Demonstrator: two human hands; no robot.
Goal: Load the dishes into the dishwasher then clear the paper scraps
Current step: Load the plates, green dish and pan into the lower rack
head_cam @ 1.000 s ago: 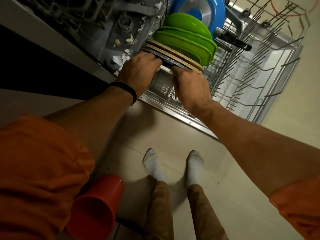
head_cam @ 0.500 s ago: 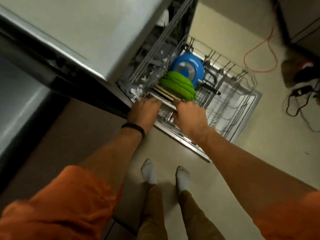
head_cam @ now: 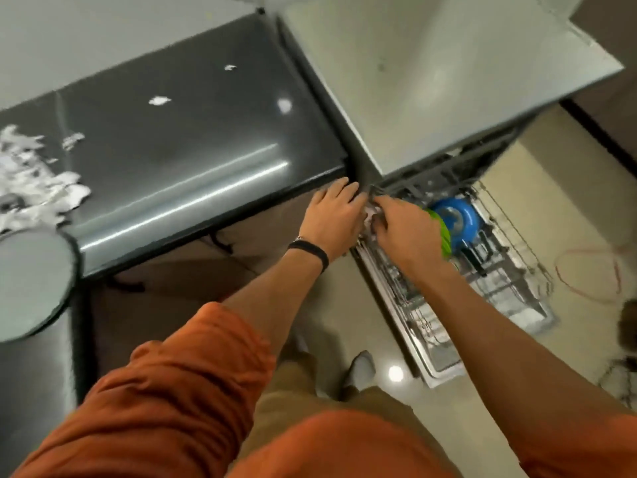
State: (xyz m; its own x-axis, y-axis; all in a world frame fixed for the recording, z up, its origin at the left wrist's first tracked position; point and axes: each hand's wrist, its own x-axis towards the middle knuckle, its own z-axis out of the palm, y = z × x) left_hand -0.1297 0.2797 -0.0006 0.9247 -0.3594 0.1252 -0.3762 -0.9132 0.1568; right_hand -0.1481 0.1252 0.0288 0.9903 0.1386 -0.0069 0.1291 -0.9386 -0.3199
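Observation:
The dishwasher's lower rack (head_cam: 510, 291) is pulled out over the floor. In it stand a blue bowl (head_cam: 455, 219) and green plates (head_cam: 445, 236), partly hidden behind my right hand. My left hand (head_cam: 332, 215) and my right hand (head_cam: 403, 225) meet at the rack's near corner, under the counter edge. Something small and whitish (head_cam: 370, 215) shows between them, too blurred to identify. A heap of white paper scraps (head_cam: 34, 174) lies at the left end of the dark countertop (head_cam: 193, 150), with a few loose scraps (head_cam: 159, 100) further along it.
A pale grey counter (head_cam: 431, 81) covers the dishwasher. A round grey container (head_cam: 31, 284) stands at the left edge, below the scrap heap. An orange cable (head_cam: 586, 274) loops on the floor beyond the rack. My socked foot (head_cam: 360, 370) is beside the rack's front.
The view has risen and swung left, bringing the countertop and its scraps into sight. Both hands have left the brown plates and come together at the rack's near corner.

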